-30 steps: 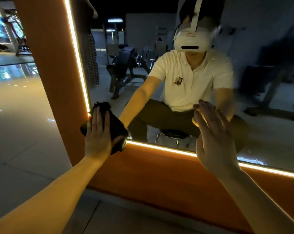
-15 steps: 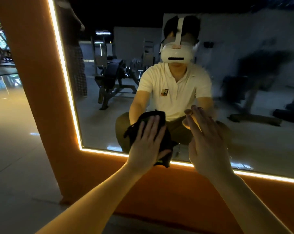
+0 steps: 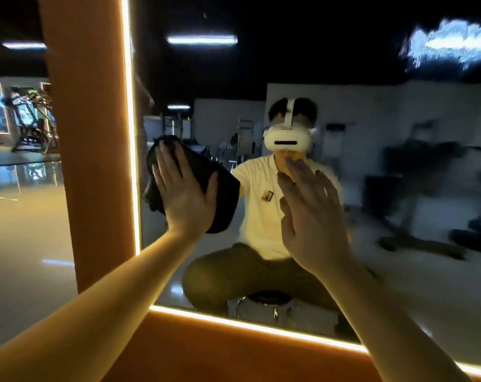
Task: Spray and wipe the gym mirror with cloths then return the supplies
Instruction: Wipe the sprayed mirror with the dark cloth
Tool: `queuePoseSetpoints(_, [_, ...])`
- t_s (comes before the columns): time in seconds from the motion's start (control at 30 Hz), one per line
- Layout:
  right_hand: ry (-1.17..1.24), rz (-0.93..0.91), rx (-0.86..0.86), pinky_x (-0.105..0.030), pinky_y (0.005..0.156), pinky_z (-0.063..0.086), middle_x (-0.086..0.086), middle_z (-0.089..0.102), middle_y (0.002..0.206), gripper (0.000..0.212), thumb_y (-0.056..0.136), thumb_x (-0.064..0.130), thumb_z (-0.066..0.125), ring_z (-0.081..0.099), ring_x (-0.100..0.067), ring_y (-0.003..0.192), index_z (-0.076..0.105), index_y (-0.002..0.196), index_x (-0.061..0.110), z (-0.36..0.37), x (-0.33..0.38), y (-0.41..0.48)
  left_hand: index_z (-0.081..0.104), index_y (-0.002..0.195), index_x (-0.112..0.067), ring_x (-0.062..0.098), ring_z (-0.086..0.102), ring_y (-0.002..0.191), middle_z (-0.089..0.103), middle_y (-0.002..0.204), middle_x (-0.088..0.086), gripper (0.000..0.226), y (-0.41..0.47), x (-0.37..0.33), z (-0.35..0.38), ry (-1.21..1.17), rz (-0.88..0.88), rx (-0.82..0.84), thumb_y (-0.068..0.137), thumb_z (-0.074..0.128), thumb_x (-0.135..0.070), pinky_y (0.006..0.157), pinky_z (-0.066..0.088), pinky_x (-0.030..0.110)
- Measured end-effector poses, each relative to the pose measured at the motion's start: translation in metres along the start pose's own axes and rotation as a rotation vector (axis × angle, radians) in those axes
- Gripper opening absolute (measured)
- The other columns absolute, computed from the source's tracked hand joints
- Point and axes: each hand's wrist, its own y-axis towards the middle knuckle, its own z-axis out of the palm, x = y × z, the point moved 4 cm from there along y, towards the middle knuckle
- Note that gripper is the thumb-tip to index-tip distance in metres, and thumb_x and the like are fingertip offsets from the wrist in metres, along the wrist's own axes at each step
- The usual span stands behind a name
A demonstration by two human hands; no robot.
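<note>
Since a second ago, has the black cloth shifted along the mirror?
Yes. The black cloth, under the left hand, has risen from the frame's lit bottom corner up its left edge.

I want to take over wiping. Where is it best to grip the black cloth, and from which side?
Probably the cloth's loose lower right flap, coming from the right: it hangs clear of the flat left hand pinning the rest to the mirror.
</note>
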Motion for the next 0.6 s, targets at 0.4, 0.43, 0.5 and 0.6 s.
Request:
queuePoseSetpoints(0.4, [-0.130, -0.029, -0.134, -0.061, 0.119, 0.032, -0.018, 0.035, 0.163, 0.061, 0.095, 0.027, 0.035, 0.032, -0.038, 0.152, 0.048, 0.149, 0.005, -0.015, -0.006, 0.097, 0.016, 0.165, -0.007, 0.037, 0.005, 0.160, 0.007, 0.172, 0.021, 0.087, 0.103, -0.010, -0.024, 0.079, 0.448, -0.053, 0.102, 0.040, -0.063, 0.130, 0.007, 0.054])
queuePoseSetpoints(0.43, [-0.132, -0.031, -0.152, -0.062, 0.117, 0.035, -0.019, 0.038, 0.162, 0.061, 0.094, 0.028, 0.034, 0.035, -0.038, 0.150, 0.050, 0.148, 0.004, -0.014, -0.005, 0.098, 0.017, 0.165, -0.007, 0.038, 0.007, 0.160, 0.009, 0.172, 0.021, 0.087, 0.129, -0.007, -0.031, 0.091, 0.407, -0.085, 0.102, 0.039, -0.063, 0.130, 0.008, 0.055])
queuePoseSetpoints(0.5, [-0.135, -0.027, -0.183, -0.061, 0.114, 0.039, -0.020, 0.049, 0.153, 0.057, 0.093, 0.027, 0.036, 0.044, -0.039, 0.142, 0.057, 0.140, 0.003, -0.015, -0.003, 0.100, 0.020, 0.164, -0.004, 0.040, 0.010, 0.159, 0.014, 0.171, 0.024, 0.085, 0.175, -0.008, -0.043, 0.086, 0.331, -0.136, 0.103, 0.036, -0.061, 0.129, 0.012, 0.055])
queuePoseSetpoints(0.6, [-0.144, -0.028, -0.242, -0.052, 0.102, 0.044, -0.018, 0.065, 0.126, 0.045, 0.090, 0.025, 0.039, 0.058, -0.036, 0.118, 0.068, 0.117, 0.004, -0.029, -0.004, 0.118, 0.023, 0.163, -0.003, 0.039, 0.013, 0.159, 0.017, 0.170, 0.024, 0.083, 0.196, -0.022, -0.046, 0.027, 0.143, -0.195, 0.103, 0.032, -0.060, 0.129, 0.013, 0.055])
